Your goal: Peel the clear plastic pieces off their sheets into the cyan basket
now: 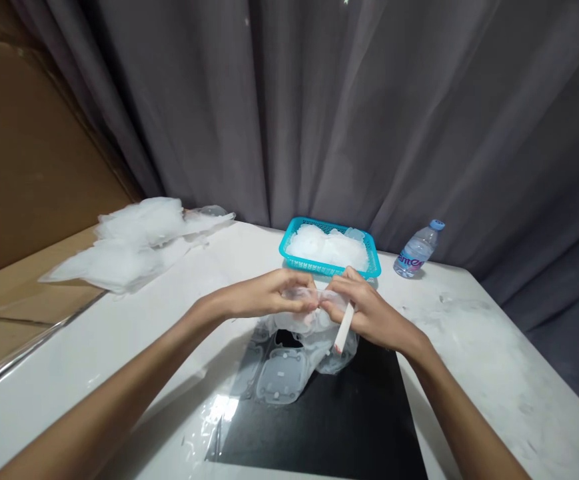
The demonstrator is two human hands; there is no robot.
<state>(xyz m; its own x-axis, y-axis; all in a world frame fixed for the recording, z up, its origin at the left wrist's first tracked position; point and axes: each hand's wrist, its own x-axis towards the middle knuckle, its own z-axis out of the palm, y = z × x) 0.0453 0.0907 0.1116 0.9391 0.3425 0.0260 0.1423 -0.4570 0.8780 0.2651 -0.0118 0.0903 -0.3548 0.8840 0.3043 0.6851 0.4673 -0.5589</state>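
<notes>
My left hand (286, 293) and my right hand (356, 303) meet above a black mat (349, 413), thumbs and fingers pinching a thin translucent plastic sheet (294, 323) between them. From the sheet hang several moulded shapes, among them a rounded-square piece (282, 375) low over the mat. Tucked in my right hand is a narrow white stick (344, 328) with a reddish lower end; its upper part is hidden by the fingers. The exact spot where the fingertips grip is partly covered.
Behind my hands stands a turquoise basket (294, 261) filled with white translucent pieces (326, 247). A water bottle (418, 252) is to its right. White translucent sheets (129, 247) lie piled at the left, by a cardboard box (24, 147). A grey curtain (309, 107) hangs behind the white table (509, 373).
</notes>
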